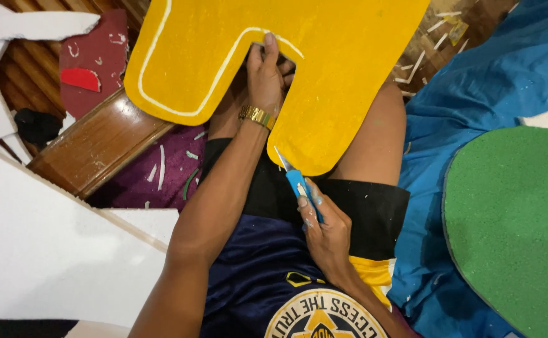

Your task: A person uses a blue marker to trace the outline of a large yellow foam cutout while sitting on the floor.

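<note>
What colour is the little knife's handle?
The knife handle is bright blue, held in the right hand. The head view shows it best.

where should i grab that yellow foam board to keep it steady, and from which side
Grip the yellow foam board at the inner edge of its notch, from underneath on the near side, as the left hand does. That keeps fingers away from the lower lobe, where the right hand holds the blue cutter.

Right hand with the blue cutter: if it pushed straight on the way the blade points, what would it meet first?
The right hand holds the blue cutter with its blade angled up-left, the tip already at the lower edge of the yellow foam board. It would probably meet that board first, though depth is unclear.
</note>
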